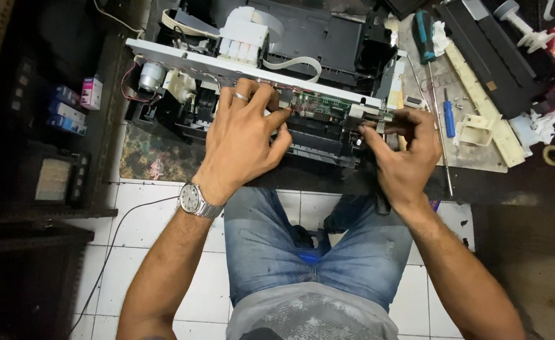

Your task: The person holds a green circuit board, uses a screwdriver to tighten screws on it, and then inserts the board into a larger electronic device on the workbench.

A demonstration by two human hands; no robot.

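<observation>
Printer chassis: an opened printer (pixel 328 38) with its covers off is seen lying across the far half of the worktop (pixel 158 157), black body behind and a pale metal frame rail (pixel 227 66) running left to right along its near side.
Circuit board: a narrow green circuit board (pixel 318 107) is set just below the rail, between the two hands.
Left hand: the left hand (pixel 243 135) is laid over the rail, fingers curled, thumb and fingertips pinched at the left end of the board; a ring and a wristwatch (pixel 192 200) are worn.
Right hand: the right hand (pixel 403 151) is curled at the right end of the board, fingertips pinched on a small part there; what exactly is gripped cannot be told.
Motor: a small silver motor (pixel 151 75) with red wires is mounted at the frame's left end.
Ribbon cable: a flat white ribbon cable (pixel 296 63) is looped above the rail.
Tools: a blue-handled screwdriver (pixel 425 38) and a smaller blue screwdriver (pixel 449 119) are laid right of the printer, near the right hand.
Loose parts: cream plastic parts (pixel 479 129) are spread at the far right.
Floor: white tiles (pixel 139 220) are seen below the worktop.
</observation>
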